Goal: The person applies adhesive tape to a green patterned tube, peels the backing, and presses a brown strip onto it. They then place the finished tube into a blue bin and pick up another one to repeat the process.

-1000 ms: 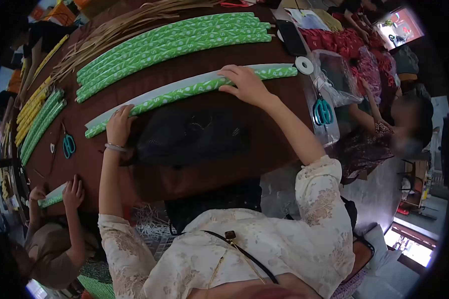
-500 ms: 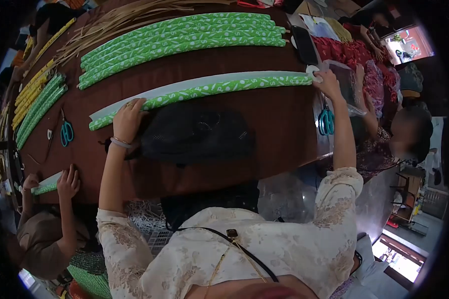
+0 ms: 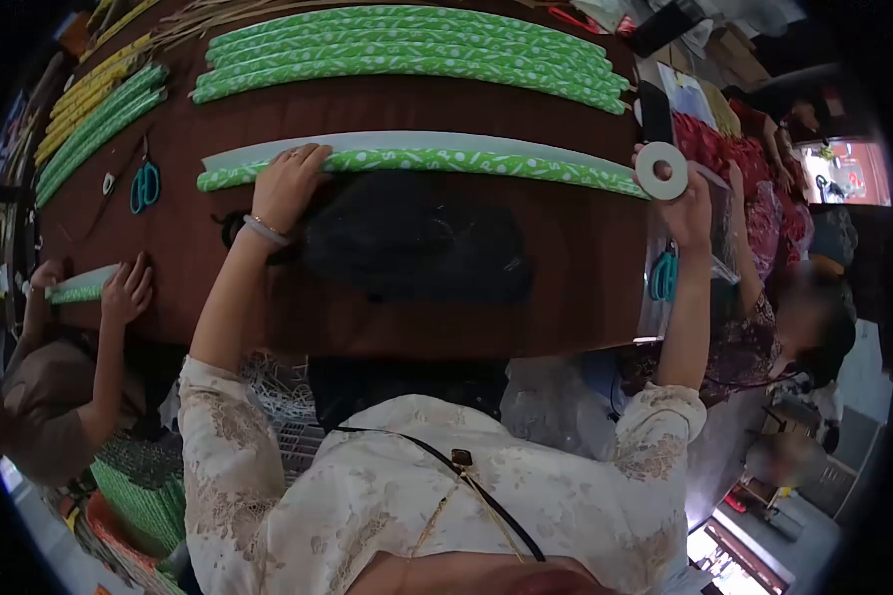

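Observation:
A long roll of green printed wrapping paper point(image 3: 446, 159) lies across the brown table, a white strip of its underside showing along the far edge. My left hand point(image 3: 290, 188) presses on the roll near its left end, fingers together and bent over it. At the right end, my right hand point(image 3: 687, 213) grips a white roll of tape point(image 3: 663, 151), its round side turned towards me. The tape touches or nearly touches the paper roll's end; the exact contact is hidden. A dark cloth bag or cap point(image 3: 417, 238) lies between my arms, just below the roll.
Several finished green rolls point(image 3: 407, 59) lie at the back, with a phone point(image 3: 654, 111) beside them. Teal scissors point(image 3: 144, 188) rest at left, another teal-handled pair point(image 3: 663, 276) at right. A co-worker's hand point(image 3: 127, 288) holds green paper at left; another person point(image 3: 744, 317) is at right.
My right hand has turned and lifted the tape roll, so its ring now faces me. My left hand has shifted slightly right along the paper roll. The whole view has tilted.

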`<state>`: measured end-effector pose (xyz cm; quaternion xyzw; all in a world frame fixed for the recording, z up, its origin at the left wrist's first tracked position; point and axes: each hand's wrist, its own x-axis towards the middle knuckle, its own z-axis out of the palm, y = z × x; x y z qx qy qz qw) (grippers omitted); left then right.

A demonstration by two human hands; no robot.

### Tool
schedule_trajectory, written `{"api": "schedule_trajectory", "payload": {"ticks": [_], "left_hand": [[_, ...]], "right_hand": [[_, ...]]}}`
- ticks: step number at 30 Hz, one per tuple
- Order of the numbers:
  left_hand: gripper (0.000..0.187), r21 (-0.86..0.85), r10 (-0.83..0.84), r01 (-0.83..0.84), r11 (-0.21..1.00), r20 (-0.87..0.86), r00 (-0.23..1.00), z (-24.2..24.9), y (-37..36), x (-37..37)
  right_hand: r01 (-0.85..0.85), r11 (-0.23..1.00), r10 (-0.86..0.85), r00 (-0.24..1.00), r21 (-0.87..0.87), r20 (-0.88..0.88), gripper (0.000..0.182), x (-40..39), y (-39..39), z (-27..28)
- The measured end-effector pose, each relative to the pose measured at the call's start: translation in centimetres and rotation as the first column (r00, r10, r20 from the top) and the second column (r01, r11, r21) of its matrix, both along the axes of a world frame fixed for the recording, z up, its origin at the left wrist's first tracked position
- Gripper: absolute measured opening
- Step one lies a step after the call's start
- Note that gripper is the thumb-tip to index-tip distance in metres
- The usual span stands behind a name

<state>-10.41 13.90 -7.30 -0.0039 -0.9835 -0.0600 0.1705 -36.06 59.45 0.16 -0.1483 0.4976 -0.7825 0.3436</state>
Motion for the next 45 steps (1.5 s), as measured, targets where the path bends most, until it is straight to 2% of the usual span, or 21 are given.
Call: {"api": "schedule_trajectory", "payload": {"ticks": [1,5,11,12,13,15,17,19,20,22,23,25,26,28,29,30,32,39,42,43,45], "left_hand": [[0.033,-0.002,0.000,0.000,1.000,-0.010,1.000,0.1,0.1,0.0],[0.033,0.003,0.009,-0.009,1.000,-0.059,0.998,0.6,0.7,0.5],[0.034,0.032,-0.002,0.003,0.999,-0.042,0.999,1.2,1.1,0.4],[0.035,0.015,-0.032,0.033,0.999,-0.072,0.997,0.8,0.9,0.4],[0.036,0.012,-0.020,0.020,1.000,-0.067,0.998,0.9,0.9,0.4],[0.037,0.022,-0.015,0.016,1.000,-0.031,0.999,1.0,1.1,0.5],[0.037,0.050,-0.014,0.016,0.999,-0.038,0.999,1.3,1.3,0.6],[0.034,0.134,-0.013,0.028,0.991,-0.110,0.994,1.5,1.6,0.5],[0.034,0.147,-0.010,0.025,0.989,-0.104,0.994,1.8,1.7,0.2],[0.026,0.339,0.019,0.052,0.939,-0.203,0.979,2.4,1.7,-0.2],[0.026,0.346,0.020,0.051,0.937,-0.199,0.980,2.9,1.7,-0.7],[0.018,0.518,0.062,0.026,0.855,-0.151,0.987,3.7,2.4,-1.9],[0.018,0.523,0.064,0.024,0.852,-0.149,0.987,4.1,2.7,-2.7],[0.015,0.732,0.033,0.003,0.681,-0.036,0.999,4.6,3.5,-4.3],[0.019,0.759,0.026,-0.040,0.650,0.031,0.999,4.6,3.7,-5.1],[0.019,0.759,0.031,-0.044,0.650,0.031,0.999,4.6,3.8,-5.8],[0.024,0.832,-0.041,-0.207,0.516,0.265,0.963,4.6,4.0,-6.8],[0.024,0.885,-0.086,-0.148,0.442,0.206,0.975,4.2,3.8,-7.1],[0.022,0.852,-0.053,-0.131,0.507,0.182,0.982,3.9,3.9,-7.0],[0.022,0.848,-0.036,-0.144,0.510,0.188,0.982,4.4,3.8,-6.8],[0.022,0.861,-0.010,-0.191,0.471,0.222,0.975,5.2,3.6,-6.2]], "right_hand": [[-0.169,0.986,0.169,0.986,-0.011,-0.008,0.053,1.1,-2.8,0.8],[-0.432,0.897,0.438,0.898,0.096,-0.048,0.059,3.3,-11.7,0.1],[-0.644,0.758,0.640,0.765,0.108,0.071,0.061,3.9,-21.4,-1.5],[-0.668,0.743,0.660,0.741,0.036,0.123,0.057,4.0,-22.4,-2.0],[-0.680,0.733,0.672,0.730,0.034,0.121,0.057,4.0,-23.1,-2.4],[-0.664,0.748,0.645,0.723,-0.010,0.249,0.058,4.0,-23.8,-3.1],[-0.659,0.752,0.643,0.727,-0.018,0.243,0.058,4.2,-24.0,-3.8],[-0.665,0.740,0.657,0.747,0.100,0.106,0.061,4.3,-23.9,-4.1],[-0.652,0.743,0.646,0.757,0.151,0.096,0.056,4.5,-23.7,-3.8],[-0.662,0.725,0.660,0.747,0.190,0.085,0.052,4.1,-23.4,-4.2],[-0.667,0.711,0.673,0.737,0.223,0.061,0.048,4.1,-23.4,-4.4],[-0.665,0.714,0.670,0.740,0.219,0.064,0.046,4.4,-23.2,-4.2],[-0.663,0.719,0.668,0.742,0.210,0.057,0.043,4.6,-23.3,-4.0],[-0.656,0.720,0.663,0.747,0.226,0.056,0.045,4.8,-23.3,-3.8],[-0.648,0.723,0.656,0.752,0.238,0.056,0.046,4.9,-23.3,-3.8],[-0.652,0.720,0.660,0.749,0.237,0.056,0.046,4.9,-23.3,-3.7],[-0.637,0.725,0.646,0.761,0.260,0.065,0.051,5.0,-23.3,-3.7],[-0.631,0.720,0.660,0.752,0.288,-0.001,0.054,5.2,-23.3,-3.5],[-0.647,0.696,0.679,0.734,0.309,0.009,0.054,4.9,-23.3,-3.5],[-0.661,0.690,0.681,0.731,0.295,0.046,0.044,5.0,-23.3,-3.3],[-0.655,0.692,0.684,0.729,0.305,0.014,0.040,4.7,-23.2,-3.7]]}}
